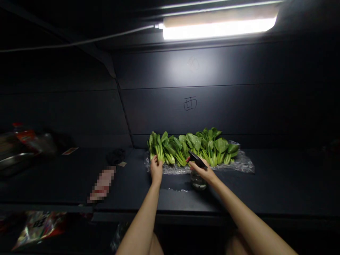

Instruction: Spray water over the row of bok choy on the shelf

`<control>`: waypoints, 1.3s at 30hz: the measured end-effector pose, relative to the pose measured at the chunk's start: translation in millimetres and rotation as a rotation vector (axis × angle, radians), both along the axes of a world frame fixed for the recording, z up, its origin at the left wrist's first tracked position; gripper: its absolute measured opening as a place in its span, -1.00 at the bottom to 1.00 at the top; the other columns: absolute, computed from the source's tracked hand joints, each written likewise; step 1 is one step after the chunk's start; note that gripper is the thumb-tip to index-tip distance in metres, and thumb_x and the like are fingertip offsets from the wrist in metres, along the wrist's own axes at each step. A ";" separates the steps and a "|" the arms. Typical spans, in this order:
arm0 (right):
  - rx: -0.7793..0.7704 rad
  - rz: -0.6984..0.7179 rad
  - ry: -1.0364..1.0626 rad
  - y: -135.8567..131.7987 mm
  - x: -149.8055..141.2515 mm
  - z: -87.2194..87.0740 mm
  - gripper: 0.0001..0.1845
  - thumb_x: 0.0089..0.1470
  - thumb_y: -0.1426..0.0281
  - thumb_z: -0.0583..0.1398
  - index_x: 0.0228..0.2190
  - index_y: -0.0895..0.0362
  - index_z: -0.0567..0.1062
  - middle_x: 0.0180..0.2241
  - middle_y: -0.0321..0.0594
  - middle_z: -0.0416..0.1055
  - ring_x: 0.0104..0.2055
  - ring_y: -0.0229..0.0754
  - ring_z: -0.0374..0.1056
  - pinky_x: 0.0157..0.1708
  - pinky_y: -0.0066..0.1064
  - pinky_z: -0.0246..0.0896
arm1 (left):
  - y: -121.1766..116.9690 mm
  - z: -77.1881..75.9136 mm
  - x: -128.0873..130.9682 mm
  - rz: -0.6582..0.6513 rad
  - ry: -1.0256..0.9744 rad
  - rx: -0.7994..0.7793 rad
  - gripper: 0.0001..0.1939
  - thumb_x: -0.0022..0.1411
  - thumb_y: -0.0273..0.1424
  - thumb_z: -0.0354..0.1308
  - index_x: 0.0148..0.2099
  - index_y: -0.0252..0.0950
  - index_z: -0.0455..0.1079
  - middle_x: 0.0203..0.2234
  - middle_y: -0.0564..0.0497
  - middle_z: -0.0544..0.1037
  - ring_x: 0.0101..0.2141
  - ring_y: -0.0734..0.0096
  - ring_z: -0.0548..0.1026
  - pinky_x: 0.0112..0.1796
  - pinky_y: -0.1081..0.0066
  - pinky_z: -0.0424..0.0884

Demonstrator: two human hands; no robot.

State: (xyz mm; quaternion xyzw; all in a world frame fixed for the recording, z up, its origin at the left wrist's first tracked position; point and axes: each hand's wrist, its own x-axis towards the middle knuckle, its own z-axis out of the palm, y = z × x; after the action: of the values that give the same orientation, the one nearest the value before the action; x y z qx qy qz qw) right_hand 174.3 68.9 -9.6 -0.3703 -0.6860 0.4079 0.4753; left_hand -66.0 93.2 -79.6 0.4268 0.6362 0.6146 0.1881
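- While I watch through the head camera from afar, my right hand (pixel 202 172) closes around the neck of a clear spray bottle (pixel 198 181), its black trigger head (pixel 197 159) tilted toward the greens.
- My left hand (pixel 156 170) sits against the stalks of the leftmost bok choy (pixel 156 147), fingers pressed together; I cannot tell whether they pinch anything.
- The bok choy lies in a row on clear plastic wrap (pixel 243 164), near the far edge of the table (pixel 278 184), around its middle.
- Toward the table's left end lies a pixelated flat packet (pixel 102 184); a steel tray (pixel 10 163) sits farther left.
- A lit fluorescent tube (pixel 219 30) shines on the wall behind.
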 end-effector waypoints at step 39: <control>0.152 0.043 -0.326 -7.6 -10.1 15.6 -0.57 0.14 0.04 0.13 -0.35 0.16 0.51 -0.45 -0.24 0.44 -0.39 -0.18 0.34 -0.37 -0.41 0.17 | 11.7 -21.9 -3.1 0.055 0.169 0.105 -0.53 0.20 -0.32 0.16 0.14 -0.31 0.29 -0.02 -0.23 0.48 -0.03 0.19 0.49 -0.02 0.21 0.44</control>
State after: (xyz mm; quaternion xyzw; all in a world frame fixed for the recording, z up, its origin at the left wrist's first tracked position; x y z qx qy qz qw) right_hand 164.2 61.3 6.0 -0.3796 -0.7906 0.2994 0.3758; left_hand -69.1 104.9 -101.5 0.4688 0.6281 0.6139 0.0941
